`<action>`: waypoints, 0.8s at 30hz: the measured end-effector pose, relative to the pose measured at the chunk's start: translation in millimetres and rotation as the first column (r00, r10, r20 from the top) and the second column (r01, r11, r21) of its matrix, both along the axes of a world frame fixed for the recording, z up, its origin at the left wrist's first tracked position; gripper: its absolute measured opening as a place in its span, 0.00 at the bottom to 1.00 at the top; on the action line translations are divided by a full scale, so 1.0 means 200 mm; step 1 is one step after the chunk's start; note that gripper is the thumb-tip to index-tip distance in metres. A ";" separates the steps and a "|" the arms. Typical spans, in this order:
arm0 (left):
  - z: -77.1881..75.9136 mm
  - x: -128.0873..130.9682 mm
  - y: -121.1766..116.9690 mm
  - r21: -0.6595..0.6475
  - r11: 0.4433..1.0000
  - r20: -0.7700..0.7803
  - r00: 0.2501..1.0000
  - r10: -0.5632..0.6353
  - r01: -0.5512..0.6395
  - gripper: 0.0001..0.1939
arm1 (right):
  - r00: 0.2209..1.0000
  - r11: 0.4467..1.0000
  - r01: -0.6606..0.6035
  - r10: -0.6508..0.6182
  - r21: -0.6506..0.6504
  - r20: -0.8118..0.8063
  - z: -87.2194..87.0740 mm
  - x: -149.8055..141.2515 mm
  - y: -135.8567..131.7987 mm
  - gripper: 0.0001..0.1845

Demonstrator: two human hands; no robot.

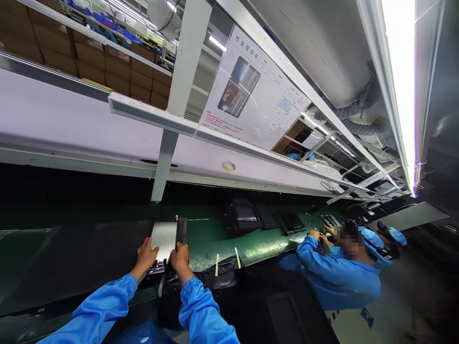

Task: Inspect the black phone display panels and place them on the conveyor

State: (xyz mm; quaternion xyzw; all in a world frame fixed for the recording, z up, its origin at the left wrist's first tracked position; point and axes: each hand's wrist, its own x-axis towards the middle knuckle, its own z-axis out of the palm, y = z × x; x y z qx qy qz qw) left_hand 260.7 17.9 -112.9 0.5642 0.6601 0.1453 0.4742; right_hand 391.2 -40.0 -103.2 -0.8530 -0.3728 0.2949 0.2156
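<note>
A flat silver panel (164,241) lies at the front of the bench between my two hands. A dark strip (182,230) runs along its right side, and a small orange tab shows at its top. My left hand (145,256) is closed on the panel's left edge, thumb on its face. At the right edge my right hand (180,258) is closed on the panel and the strip, its fingertips partly hidden. Below, a dark part with small metallic pieces (158,266) sits at the panel's lower end.
A black mat (82,253) covers the bench on the left. Dark flat panels (245,212) and stacked black pieces (290,222) lie further right on the green surface (201,229). A black bag (224,272) hangs at the front edge. A co-worker (340,272) in blue works at the right.
</note>
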 end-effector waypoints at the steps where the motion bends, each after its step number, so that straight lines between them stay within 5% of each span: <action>1: -0.01 0.00 0.00 -0.008 1.000 -0.022 1.000 -0.022 0.022 0.32 | 1.000 1.000 -0.002 0.002 0.000 0.001 0.00 0.01 0.00 0.22; 12: -0.02 -0.02 -0.04 -0.016 0.974 -0.192 0.956 -0.223 0.225 0.32 | 0.994 0.997 -0.067 0.070 -0.038 0.085 0.00 -0.02 -0.01 0.23; 24: -0.03 0.00 -0.03 0.010 0.985 -0.298 0.941 -0.163 0.174 0.32 | 0.975 0.978 -0.201 0.205 0.051 -0.087 0.03 0.08 0.01 0.22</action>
